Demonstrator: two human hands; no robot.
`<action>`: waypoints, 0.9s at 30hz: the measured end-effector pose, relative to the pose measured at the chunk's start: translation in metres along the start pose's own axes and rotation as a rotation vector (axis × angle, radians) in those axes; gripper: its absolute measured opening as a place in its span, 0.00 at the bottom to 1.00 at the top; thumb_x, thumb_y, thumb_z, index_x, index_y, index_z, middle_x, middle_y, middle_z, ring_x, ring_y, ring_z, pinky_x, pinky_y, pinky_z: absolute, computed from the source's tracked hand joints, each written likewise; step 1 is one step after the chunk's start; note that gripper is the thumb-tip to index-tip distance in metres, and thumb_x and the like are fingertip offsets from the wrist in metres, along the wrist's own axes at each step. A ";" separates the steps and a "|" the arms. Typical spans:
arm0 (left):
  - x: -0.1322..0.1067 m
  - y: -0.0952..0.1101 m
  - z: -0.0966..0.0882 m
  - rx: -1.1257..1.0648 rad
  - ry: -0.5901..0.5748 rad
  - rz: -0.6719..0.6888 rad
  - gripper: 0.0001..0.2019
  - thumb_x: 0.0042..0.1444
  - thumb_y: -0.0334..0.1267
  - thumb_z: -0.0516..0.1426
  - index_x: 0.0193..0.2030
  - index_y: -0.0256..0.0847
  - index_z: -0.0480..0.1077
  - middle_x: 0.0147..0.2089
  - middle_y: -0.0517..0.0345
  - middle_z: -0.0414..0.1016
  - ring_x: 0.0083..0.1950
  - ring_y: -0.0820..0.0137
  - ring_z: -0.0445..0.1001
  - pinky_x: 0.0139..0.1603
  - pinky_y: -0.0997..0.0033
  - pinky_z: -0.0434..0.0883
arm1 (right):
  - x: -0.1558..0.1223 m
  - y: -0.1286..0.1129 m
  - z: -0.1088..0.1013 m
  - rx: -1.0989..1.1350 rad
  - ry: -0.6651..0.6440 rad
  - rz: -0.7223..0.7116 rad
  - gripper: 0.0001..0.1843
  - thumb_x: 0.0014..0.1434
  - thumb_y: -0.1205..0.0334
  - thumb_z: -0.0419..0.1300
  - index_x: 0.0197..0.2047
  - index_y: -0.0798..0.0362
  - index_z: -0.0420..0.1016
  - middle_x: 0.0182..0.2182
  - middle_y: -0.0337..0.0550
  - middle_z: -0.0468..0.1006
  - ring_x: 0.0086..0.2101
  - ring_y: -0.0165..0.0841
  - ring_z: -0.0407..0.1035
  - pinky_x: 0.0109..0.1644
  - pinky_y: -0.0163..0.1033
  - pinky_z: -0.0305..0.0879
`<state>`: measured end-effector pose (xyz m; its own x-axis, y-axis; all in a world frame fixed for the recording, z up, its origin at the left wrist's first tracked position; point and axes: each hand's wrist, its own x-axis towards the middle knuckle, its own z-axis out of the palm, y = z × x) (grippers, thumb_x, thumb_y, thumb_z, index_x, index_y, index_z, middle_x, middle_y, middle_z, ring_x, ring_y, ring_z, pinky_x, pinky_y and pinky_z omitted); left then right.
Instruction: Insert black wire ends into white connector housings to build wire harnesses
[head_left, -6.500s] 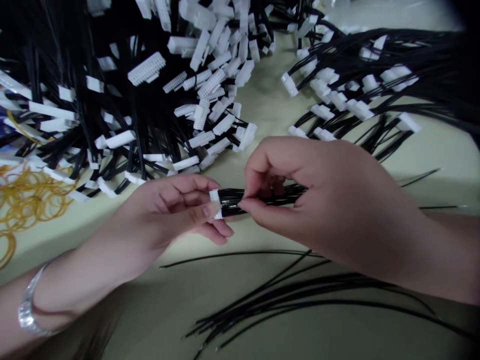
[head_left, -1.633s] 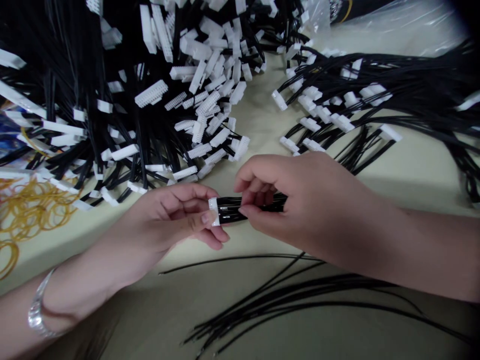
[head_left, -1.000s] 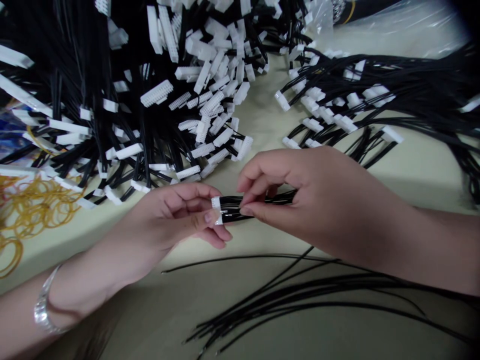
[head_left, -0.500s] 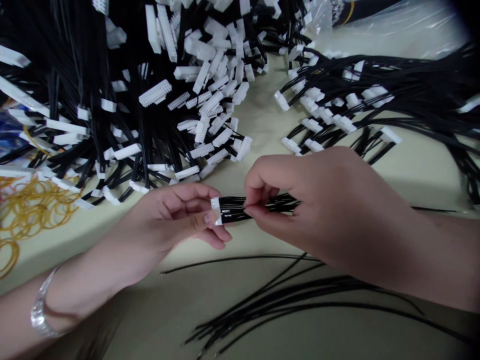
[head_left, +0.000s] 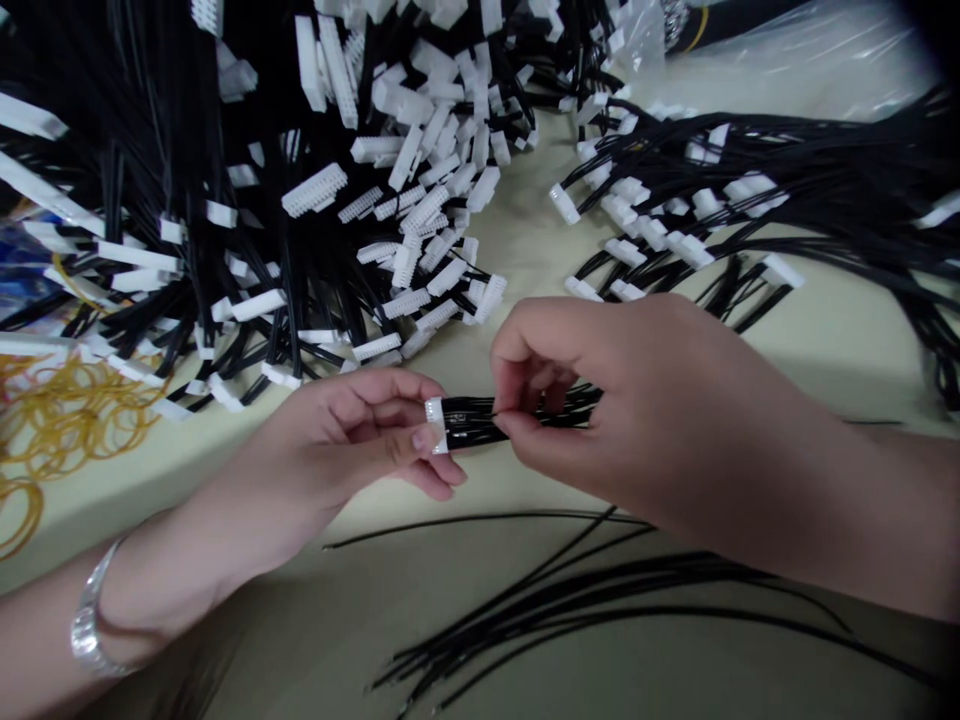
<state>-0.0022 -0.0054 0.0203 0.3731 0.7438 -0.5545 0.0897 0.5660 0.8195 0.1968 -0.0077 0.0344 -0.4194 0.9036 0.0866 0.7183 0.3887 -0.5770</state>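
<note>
A white plastic connector (head_left: 436, 425) is pinched between the thumb and fingers of my left hand (head_left: 367, 435). Several black wires (head_left: 472, 418) run from its right side and pass under my right hand (head_left: 622, 420). The thumb and forefinger of that hand are closed on one thin black wire, close to the connector. My right palm hides the rest of the bundle. Below both hands lie loose black wires (head_left: 570, 620) with small metal tips at their left ends, and a single wire (head_left: 450, 517) stretches left above them.
A big heap of black wires with white connectors (head_left: 427, 210) fills the upper left. More wired connectors (head_left: 637, 215) lie at the upper right, near clear plastic film (head_left: 810, 60). Yellow rubber bands (head_left: 67, 410) are piled at the left.
My left hand and the connector have shifted very slightly right in the view. The fingers of my right hand stay pinched, a touch farther right along the wires.
</note>
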 end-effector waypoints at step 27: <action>-0.001 -0.007 -0.007 0.106 -0.009 0.042 0.07 0.53 0.34 0.61 0.40 0.40 0.71 0.33 0.59 0.79 0.29 0.72 0.78 0.33 0.77 0.76 | 0.006 -0.006 0.004 -0.025 0.050 -0.078 0.08 0.43 0.73 0.61 0.23 0.52 0.67 0.16 0.29 0.65 0.18 0.23 0.56 0.20 0.33 0.50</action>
<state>-0.0100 -0.0078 0.0145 0.3872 0.7626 -0.5181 0.1708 0.4929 0.8532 0.1876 -0.0052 0.0347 -0.4466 0.8781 0.1716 0.6983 0.4619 -0.5468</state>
